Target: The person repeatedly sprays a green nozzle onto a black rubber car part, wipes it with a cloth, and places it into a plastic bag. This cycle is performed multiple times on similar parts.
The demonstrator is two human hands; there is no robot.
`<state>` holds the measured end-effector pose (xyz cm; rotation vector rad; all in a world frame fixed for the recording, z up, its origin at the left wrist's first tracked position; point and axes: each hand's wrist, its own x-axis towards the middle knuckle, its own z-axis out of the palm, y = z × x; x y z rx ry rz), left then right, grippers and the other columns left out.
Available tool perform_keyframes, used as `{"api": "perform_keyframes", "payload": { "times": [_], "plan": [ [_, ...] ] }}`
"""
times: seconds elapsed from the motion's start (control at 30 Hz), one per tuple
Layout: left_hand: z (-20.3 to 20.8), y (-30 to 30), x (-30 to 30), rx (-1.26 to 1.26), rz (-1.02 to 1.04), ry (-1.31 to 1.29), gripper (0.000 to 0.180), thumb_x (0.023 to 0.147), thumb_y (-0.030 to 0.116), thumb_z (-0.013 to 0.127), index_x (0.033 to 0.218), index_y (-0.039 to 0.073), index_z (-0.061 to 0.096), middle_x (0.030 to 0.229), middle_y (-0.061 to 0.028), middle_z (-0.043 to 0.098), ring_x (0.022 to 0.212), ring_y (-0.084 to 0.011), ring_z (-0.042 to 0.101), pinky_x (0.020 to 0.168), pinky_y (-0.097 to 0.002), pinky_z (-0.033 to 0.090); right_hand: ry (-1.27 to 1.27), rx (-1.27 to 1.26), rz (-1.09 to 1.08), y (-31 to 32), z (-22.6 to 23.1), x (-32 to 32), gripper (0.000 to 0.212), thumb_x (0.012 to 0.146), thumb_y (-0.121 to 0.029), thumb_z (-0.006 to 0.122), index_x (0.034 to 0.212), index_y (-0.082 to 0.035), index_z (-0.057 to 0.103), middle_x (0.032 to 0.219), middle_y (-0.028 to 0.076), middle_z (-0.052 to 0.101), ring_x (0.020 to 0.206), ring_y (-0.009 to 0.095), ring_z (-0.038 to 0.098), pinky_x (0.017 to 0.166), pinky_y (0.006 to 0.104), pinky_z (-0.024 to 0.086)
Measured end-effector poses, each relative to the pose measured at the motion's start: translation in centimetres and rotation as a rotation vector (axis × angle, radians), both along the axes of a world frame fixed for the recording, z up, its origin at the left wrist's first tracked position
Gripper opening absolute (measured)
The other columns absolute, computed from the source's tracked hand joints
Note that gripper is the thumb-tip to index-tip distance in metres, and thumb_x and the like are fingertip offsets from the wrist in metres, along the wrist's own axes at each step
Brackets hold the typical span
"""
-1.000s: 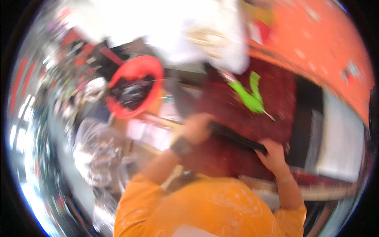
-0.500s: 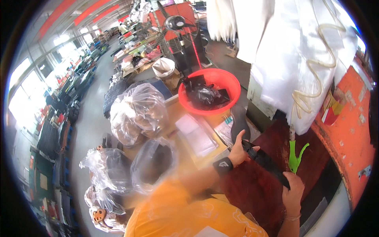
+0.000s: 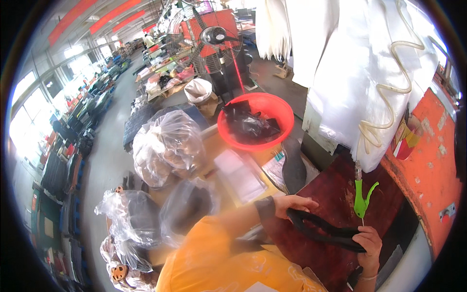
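A black band-like loop (image 3: 321, 225) of soft-looking material stretches between my hands over a dark red work surface (image 3: 327, 192). My right hand (image 3: 370, 247) is closed round its right end. My left hand (image 3: 291, 205), with a dark band on the wrist, lies against its left end with fingers stretched out. A bright green air blow gun (image 3: 360, 202) hangs by a coiled hose just above my right hand. A dark grey sole-shaped piece (image 3: 295, 171) lies beyond my left hand.
A red basin (image 3: 291, 127) with black pieces stands at the far table edge. Clear plastic bags (image 3: 168, 141) crowd the left side, near a stack of pale sheets (image 3: 239, 175). White sheeting (image 3: 348, 87) hangs at right above an orange machine panel (image 3: 428, 170). Behind stands a fan (image 3: 213, 35).
The black piece has opened from a narrow strip into a loop. My left hand has moved down and its fingers have straightened. The right hand has shifted slightly down.
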<state>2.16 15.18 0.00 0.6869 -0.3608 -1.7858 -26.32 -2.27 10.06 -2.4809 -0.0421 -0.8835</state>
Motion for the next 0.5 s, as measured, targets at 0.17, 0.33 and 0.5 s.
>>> {"api": "perform_keyframes", "payload": {
  "times": [0.17,0.33,0.5],
  "plan": [
    [1.7,-1.4,-1.2,-0.097,-0.407,-1.027,0.078,0.077,0.024,0.073,0.141,0.004,0.033,0.114,-0.0113,0.053,0.1,-0.0212,0.056,0.085,-0.0337,0.047,0.188,-0.149,-0.042,0.3,-0.5,0.0,0.032,0.055,0.004,0.06,0.084,-0.007,0.066,0.094,0.01,0.062,0.101,0.035,0.057,0.085,0.0465,0.046],
    [3.1,-1.7,-4.2,-0.098,-0.223,-1.843,0.052,0.075,0.022,0.069,0.118,0.0,0.051,0.103,-0.0198,0.058,0.093,-0.036,0.061,0.079,-0.0412,0.051,0.618,-0.179,-0.448,-1.1,-2.6,0.0,0.065,0.059,0.012,0.056,0.121,-0.01,0.054,0.133,0.017,0.042,0.126,0.039,0.038,0.104,0.0462,0.032],
    [2.2,-2.4,-4.6,-0.031,-0.108,-1.948,0.026,0.076,0.02,0.062,0.095,0.004,0.057,0.089,-0.0181,0.064,0.081,-0.0372,0.063,0.07,-0.0453,0.051,0.204,-0.017,-0.651,-3.7,-4.4,2.9,0.071,0.073,0.0,0.062,0.139,-0.006,0.035,0.141,0.024,0.034,0.131,0.043,0.032,0.109,0.0472,0.026]
  ]
}}
